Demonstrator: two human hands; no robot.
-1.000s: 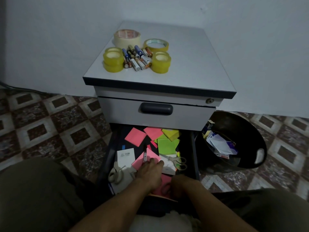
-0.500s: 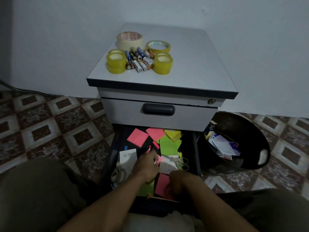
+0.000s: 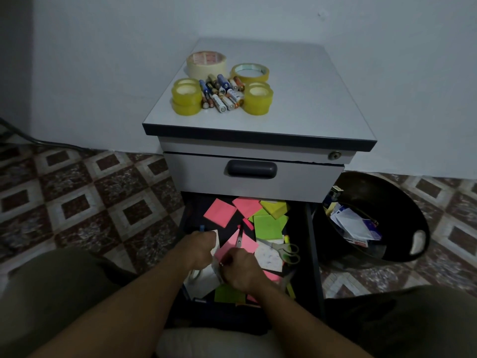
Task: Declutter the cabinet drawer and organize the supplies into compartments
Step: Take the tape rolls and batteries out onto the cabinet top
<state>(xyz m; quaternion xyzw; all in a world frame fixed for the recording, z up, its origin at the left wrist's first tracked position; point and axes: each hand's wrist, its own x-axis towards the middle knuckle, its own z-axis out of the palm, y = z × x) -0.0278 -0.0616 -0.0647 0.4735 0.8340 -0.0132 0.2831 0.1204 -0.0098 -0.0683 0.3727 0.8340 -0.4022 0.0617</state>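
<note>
Left hand [image 3: 200, 248] and right hand [image 3: 240, 270] are curling close together in the drawer [image 3: 191, 211], grip unclear; a slim metal tool [image 3: 239, 239] is pointing away, just beyond the right.

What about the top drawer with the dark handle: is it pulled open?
No, the top drawer sits shut with its front flush; only the lower drawer, scattered with sticky notes, is pulled out.
</note>
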